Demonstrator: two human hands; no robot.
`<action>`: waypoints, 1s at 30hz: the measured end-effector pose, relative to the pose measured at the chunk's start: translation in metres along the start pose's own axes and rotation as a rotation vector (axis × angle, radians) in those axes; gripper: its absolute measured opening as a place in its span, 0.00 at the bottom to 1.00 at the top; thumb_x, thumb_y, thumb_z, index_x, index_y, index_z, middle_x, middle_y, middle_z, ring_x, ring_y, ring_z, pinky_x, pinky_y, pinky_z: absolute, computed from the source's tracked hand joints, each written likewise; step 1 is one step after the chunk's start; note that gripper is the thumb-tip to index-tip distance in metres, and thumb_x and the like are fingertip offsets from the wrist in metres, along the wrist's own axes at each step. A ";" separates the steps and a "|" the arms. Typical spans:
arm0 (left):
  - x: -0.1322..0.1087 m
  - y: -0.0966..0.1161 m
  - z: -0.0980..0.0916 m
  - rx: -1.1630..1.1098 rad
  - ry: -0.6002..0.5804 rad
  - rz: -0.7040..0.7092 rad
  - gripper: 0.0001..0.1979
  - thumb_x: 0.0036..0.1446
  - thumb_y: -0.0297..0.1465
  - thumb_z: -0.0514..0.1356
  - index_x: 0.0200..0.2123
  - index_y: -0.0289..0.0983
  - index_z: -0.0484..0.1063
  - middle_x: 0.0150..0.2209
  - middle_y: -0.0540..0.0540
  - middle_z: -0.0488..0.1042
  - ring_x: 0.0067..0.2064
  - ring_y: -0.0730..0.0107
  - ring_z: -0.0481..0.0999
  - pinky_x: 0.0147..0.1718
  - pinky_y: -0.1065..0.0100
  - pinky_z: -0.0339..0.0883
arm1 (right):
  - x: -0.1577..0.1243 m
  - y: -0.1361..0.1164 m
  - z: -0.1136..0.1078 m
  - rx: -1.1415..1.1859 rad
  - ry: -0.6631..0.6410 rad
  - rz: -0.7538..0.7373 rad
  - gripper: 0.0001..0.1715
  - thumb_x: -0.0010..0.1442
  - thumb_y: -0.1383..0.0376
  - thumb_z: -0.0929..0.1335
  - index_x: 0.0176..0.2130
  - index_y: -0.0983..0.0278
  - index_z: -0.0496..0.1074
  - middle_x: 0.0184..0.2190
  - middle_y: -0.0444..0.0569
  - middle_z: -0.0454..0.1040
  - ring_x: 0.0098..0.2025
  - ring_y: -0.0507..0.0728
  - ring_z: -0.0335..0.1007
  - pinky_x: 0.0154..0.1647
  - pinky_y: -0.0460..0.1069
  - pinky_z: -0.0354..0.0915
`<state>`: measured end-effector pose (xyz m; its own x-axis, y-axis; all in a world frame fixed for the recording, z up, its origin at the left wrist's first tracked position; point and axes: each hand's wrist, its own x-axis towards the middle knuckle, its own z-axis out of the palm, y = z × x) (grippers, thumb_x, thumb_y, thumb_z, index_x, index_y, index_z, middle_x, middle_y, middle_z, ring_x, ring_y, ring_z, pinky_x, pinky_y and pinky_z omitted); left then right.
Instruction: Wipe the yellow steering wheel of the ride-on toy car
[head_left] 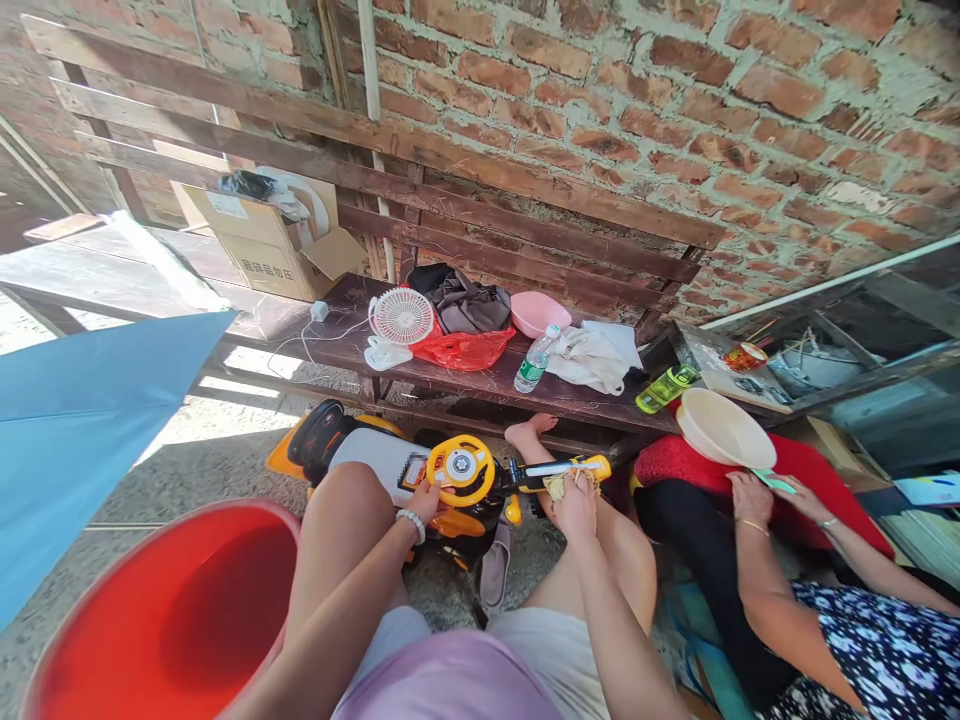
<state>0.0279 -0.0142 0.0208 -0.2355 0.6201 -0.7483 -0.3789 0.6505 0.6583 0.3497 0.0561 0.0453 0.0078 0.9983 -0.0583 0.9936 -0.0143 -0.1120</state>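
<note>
A yellow and black toy ride-on car (375,455) lies on the ground in front of my knees. My left hand (427,497), with a white bead bracelet on the wrist, grips the lower rim of its yellow steering wheel (459,468). My right hand (576,500) is closed on a yellowish cloth (559,485) pressed against the car's white and yellow bar (559,467). My bare foot (527,432) rests just behind the bar.
A big red basin (172,610) sits at lower left beside a blue sheet (82,420). The wooden bench (465,380) holds a small fan (401,320), clothes, a pink bowl (536,312) and a water bottle (534,362). At right another person's hands (750,495) hold a cream bowl (724,430).
</note>
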 end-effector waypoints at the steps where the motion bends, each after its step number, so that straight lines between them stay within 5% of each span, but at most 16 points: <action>1: 0.000 0.001 0.000 0.000 0.004 -0.001 0.11 0.74 0.33 0.57 0.55 0.36 0.70 0.45 0.39 0.85 0.31 0.70 0.82 0.34 0.71 0.78 | -0.001 -0.004 0.000 -0.002 0.008 0.019 0.34 0.61 0.69 0.66 0.65 0.73 0.73 0.70 0.72 0.64 0.74 0.78 0.55 0.73 0.69 0.56; 4: 0.000 0.004 0.002 -0.002 0.017 -0.006 0.10 0.74 0.32 0.56 0.55 0.37 0.69 0.44 0.39 0.85 0.29 0.71 0.81 0.32 0.72 0.78 | -0.017 -0.020 0.008 0.014 -0.006 -0.076 0.35 0.60 0.72 0.66 0.65 0.69 0.74 0.71 0.69 0.64 0.74 0.78 0.55 0.73 0.71 0.55; 9: 0.000 0.005 0.005 0.007 0.033 -0.020 0.09 0.74 0.31 0.55 0.54 0.37 0.69 0.43 0.39 0.85 0.31 0.69 0.83 0.33 0.70 0.78 | -0.035 -0.031 0.011 0.125 -0.122 -0.312 0.38 0.55 0.76 0.66 0.63 0.63 0.77 0.68 0.57 0.70 0.71 0.66 0.64 0.73 0.59 0.60; 15: 0.002 0.002 0.001 0.008 0.019 -0.020 0.08 0.74 0.32 0.56 0.53 0.37 0.69 0.44 0.39 0.86 0.30 0.69 0.83 0.36 0.69 0.78 | 0.018 -0.014 -0.054 0.086 0.026 -0.299 0.34 0.59 0.69 0.68 0.64 0.61 0.75 0.61 0.57 0.75 0.62 0.65 0.71 0.66 0.55 0.64; 20: 0.004 0.002 -0.002 0.009 0.002 -0.019 0.08 0.74 0.31 0.56 0.53 0.38 0.69 0.44 0.40 0.85 0.31 0.68 0.83 0.36 0.68 0.78 | 0.058 -0.007 -0.088 -0.227 -0.215 -0.171 0.23 0.64 0.64 0.68 0.56 0.64 0.80 0.55 0.61 0.80 0.57 0.67 0.76 0.57 0.56 0.67; 25: 0.002 0.002 0.000 0.001 0.017 -0.017 0.09 0.72 0.34 0.60 0.53 0.39 0.70 0.44 0.40 0.85 0.39 0.63 0.86 0.39 0.67 0.79 | 0.069 -0.042 -0.083 -0.159 -0.362 -0.230 0.18 0.67 0.56 0.67 0.46 0.61 0.83 0.47 0.58 0.84 0.51 0.66 0.81 0.51 0.53 0.68; 30: -0.001 0.005 0.001 0.019 0.028 -0.028 0.07 0.72 0.32 0.59 0.51 0.39 0.69 0.44 0.40 0.85 0.40 0.64 0.86 0.39 0.68 0.78 | 0.064 -0.084 -0.063 0.021 -0.377 -0.276 0.14 0.61 0.61 0.71 0.45 0.56 0.84 0.44 0.50 0.85 0.49 0.62 0.81 0.48 0.49 0.69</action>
<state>0.0270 -0.0110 0.0250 -0.2502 0.5888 -0.7686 -0.3685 0.6762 0.6379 0.2737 0.1249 0.1135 -0.3022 0.8743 -0.3797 0.9502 0.2442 -0.1938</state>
